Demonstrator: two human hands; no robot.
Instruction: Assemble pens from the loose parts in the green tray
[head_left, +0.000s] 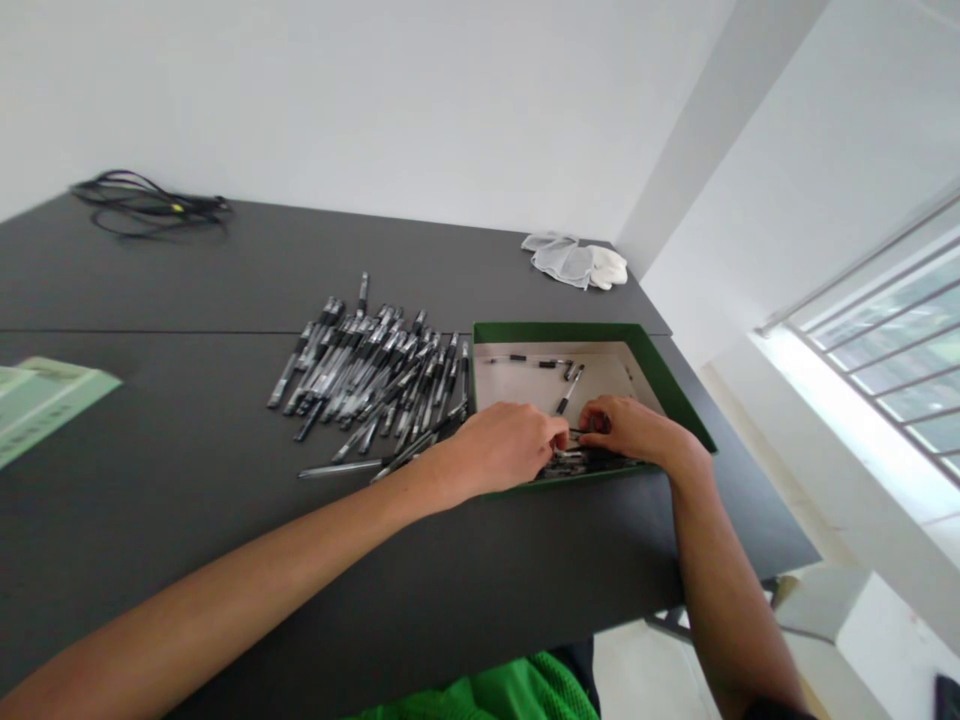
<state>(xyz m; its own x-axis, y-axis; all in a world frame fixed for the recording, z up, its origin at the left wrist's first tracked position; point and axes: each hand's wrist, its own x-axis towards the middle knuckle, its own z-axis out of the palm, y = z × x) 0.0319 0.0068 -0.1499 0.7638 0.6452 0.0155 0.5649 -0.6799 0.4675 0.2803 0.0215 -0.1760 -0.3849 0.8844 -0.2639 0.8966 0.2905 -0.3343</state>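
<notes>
Inside a green-rimmed shallow box (675,400), both of my hands work low over a row of clear pens with black grips (589,463) along its near wall. My left hand (510,440) reaches over the left side, fingers curled down and closed on pens. Facing it, my right hand (630,428) has its thumb and fingers bent together around pen ends. How many pens each holds is hidden. A single pen (571,390) lies slanted just beyond the hands, and a few more lie near the far wall. Left of the box spreads a loose pile of similar pens (367,365).
White gloves (574,262) lie at the back right of the dark table (300,570). A coiled black cable (150,205) is at the back left, and a pale green box or lid (52,400) at the left edge. A barred window (892,350) is to the right.
</notes>
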